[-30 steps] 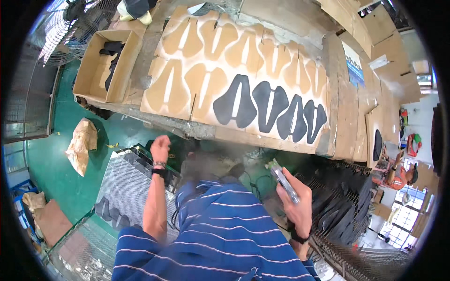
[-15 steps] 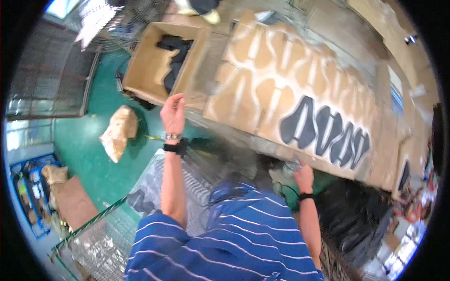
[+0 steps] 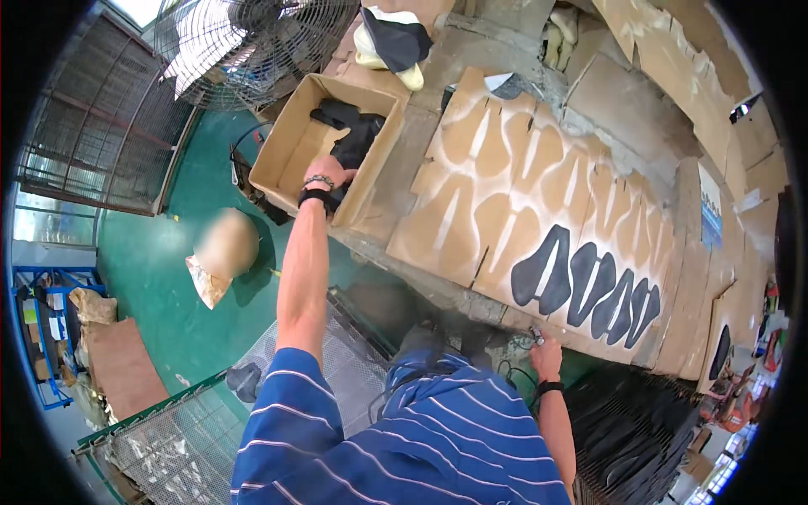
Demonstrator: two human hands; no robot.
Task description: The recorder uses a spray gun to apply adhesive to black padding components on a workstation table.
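Note:
My left hand reaches into an open cardboard box at the upper left, against the black soft pieces in it. Its fingertips are hidden, so I cannot tell whether they grip a piece. Low at the table's front edge, my right hand is closed around a small silvery metal tool, mostly covered by the fingers. Several black slotted shoe-upper-like pieces lie in a row on a cardboard sheet. Whitish outlines of the same shape mark the sheet.
A large wire-caged fan stands behind the box. Black and cream cloth items lie near it. On the green floor is a tan bundle. A mesh rack stands at lower left; dark ribbed material hangs at right.
My left hand has moved from the box's near edge down into it, among the black pieces. The right hand stays low at the table's edge. The view has shifted slightly.

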